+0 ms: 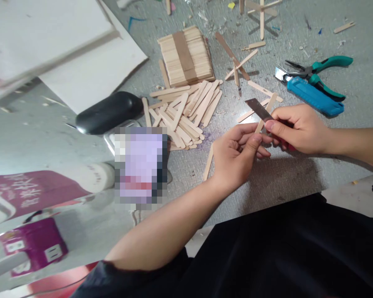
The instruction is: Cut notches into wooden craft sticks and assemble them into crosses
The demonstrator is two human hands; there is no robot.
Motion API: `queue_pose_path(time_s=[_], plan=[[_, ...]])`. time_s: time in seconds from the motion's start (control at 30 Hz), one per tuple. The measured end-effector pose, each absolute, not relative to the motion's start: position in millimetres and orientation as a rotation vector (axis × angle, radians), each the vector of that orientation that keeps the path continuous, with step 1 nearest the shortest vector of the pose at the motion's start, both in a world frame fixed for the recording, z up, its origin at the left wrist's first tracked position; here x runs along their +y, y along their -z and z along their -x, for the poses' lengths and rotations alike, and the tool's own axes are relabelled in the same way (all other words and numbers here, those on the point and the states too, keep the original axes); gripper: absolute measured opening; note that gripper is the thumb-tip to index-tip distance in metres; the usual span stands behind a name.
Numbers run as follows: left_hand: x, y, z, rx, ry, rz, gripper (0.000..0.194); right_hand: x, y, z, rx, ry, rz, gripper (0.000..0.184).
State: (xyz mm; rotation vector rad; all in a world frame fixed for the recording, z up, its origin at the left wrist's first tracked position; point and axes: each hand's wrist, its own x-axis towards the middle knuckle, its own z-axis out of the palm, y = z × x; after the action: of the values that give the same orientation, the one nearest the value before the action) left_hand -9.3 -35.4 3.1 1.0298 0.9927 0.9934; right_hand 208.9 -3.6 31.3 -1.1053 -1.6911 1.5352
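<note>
My left hand (236, 155) pinches the lower end of a wooden craft stick (271, 101) between thumb and fingers. In my right hand (300, 128) is a cutter knife; its dark, slanted blade (256, 108) lies across the stick, and a bit of red shows under the palm. Whether the edge bites into the wood I cannot tell. Just beyond both hands, two loose sticks (265, 90) lie on the table. Another stick (208, 162) rests beside my left wrist.
Loose craft sticks (186, 114) are heaped before a banded bundle (202, 58). A blue utility knife (315, 96) and green-handled pliers (331, 63) lie right. Crossed-stick pieces (236, 68) stand farther back. Left are a black case (108, 112), a blurred device (143, 165) and a purple power strip (42, 240).
</note>
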Motion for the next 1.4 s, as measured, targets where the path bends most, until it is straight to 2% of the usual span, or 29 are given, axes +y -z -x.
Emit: queue_pose_path(time_s=[0.2, 0.73, 1.03, 1.27, 1.4], plan=[[-34.3, -2.1, 9.7, 0.992, -1.022, -0.996, 0.048, -2.3, -29.4, -210.3, -1.665, -1.611, 1.1, 0.056], [-34.6, -3.3, 9.3, 0.972, -1.008, -1.02, 0.051, -4.8, -28.5, -210.0, -1.716, -1.537, 1.049, 0.054], [-35.4, -5.2, 9.3, 0.965, -1.032, -0.977, 0.046, -8.3, -14.8, -204.5, -1.495, -1.198, 1.035, 0.052], [-35.6, -3.4, 9.1, 0.96, -1.065, -0.987, 0.048, -3.5, -6.4, -215.1, -1.584, -0.768, 1.121, 0.048], [-36.0, -1.6, 9.5, 0.961, -1.136, -0.977, 0.046, 1.3, -8.7, -218.0, -1.685, -0.749, 1.194, 0.051]])
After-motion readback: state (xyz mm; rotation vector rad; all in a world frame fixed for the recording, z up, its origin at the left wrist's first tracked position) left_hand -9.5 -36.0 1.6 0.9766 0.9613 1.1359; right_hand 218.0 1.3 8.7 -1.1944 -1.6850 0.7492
